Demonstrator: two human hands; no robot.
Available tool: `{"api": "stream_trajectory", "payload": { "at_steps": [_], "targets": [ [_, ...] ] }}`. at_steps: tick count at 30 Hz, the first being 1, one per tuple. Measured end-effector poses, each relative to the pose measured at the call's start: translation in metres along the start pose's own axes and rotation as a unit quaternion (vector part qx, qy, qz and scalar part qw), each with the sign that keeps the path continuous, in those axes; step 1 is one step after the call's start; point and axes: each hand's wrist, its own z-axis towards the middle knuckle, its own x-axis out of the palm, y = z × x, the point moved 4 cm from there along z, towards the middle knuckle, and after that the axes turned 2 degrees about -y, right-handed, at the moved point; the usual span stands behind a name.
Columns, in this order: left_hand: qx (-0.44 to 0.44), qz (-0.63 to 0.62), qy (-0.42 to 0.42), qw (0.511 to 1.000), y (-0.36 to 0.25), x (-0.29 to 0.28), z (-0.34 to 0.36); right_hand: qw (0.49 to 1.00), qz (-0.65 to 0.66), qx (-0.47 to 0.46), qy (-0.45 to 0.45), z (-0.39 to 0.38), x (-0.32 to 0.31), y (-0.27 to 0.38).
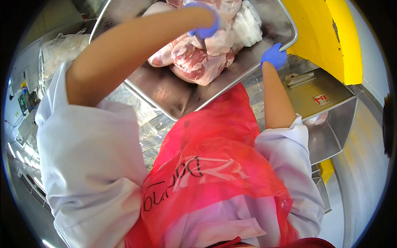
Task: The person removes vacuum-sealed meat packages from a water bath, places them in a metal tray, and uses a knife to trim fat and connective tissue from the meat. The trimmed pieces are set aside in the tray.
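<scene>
My left hand (pixel 204 25), in a blue glove, reaches over pieces of raw pink meat (pixel 198 62) piled in a large steel tray (pixel 171 97). Its fingers are curled and partly hidden; a grey, pointed thing (pixel 201 43) shows beneath it against the meat, too unclear to name. My right hand (pixel 273 56), also gloved in blue, grips the tray's rim at the right side. A bunched white, translucent piece (pixel 247 25) lies beside the meat at the tray's right end.
A yellow panel (pixel 339 41) stands at the upper right, above steel bins (pixel 326 136) and a steel surface (pixel 302 95). Clear plastic sheeting (pixel 53 53) is at the upper left. My red plastic apron (pixel 215 136) hangs below the tray.
</scene>
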Motion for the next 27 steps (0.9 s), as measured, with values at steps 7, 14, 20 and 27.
{"api": "stream_trajectory", "payload": {
  "at_steps": [7,14,20,27],
  "targets": [
    [-0.079,-0.16,-0.313,0.933,0.009,0.166,-0.129,1.0,0.021,-0.016,0.007,0.0,-0.002,0.009],
    [-0.16,-0.212,-0.313,0.912,0.005,0.26,-0.138,0.999,0.02,0.01,0.027,0.01,0.001,-0.002],
    [-0.099,-0.149,-0.322,0.93,0.022,0.223,-0.141,1.0,0.014,0.004,0.006,0.01,-0.001,0.003],
    [-0.088,-0.114,-0.288,0.947,0.024,0.214,-0.14,1.0,0.018,0.004,0.01,0.008,0.001,0.004]
  ]
}}
